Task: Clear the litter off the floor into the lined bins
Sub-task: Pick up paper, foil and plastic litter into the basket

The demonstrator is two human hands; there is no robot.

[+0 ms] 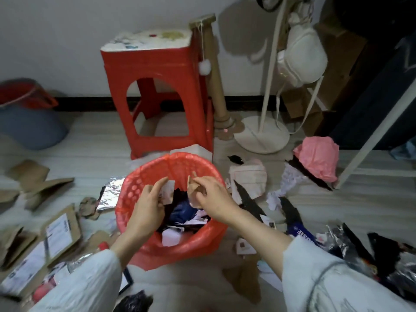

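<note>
A bin lined with a red bag (144, 176) stands on the floor in front of me, partly filled with paper, dark scraps and a blue item. Both hands are over its mouth. My left hand (146, 206) pinches a pale paper scrap (168, 191) between thumb and fingers. My right hand (213, 197) grips a crumpled brown paper scrap (194, 188). Litter lies all around: brown cardboard pieces (63, 228) at the left, silver foil (111, 192) beside the bin, black and white scraps (290, 210) at the right.
A red plastic stool (157, 91) stands just behind the bin, with a cardboard post (216, 82) and a white stand's round base (263, 136) to its right. A pink-lined bin (319, 158) lies at the right. A blue tub (29, 124) sits far left.
</note>
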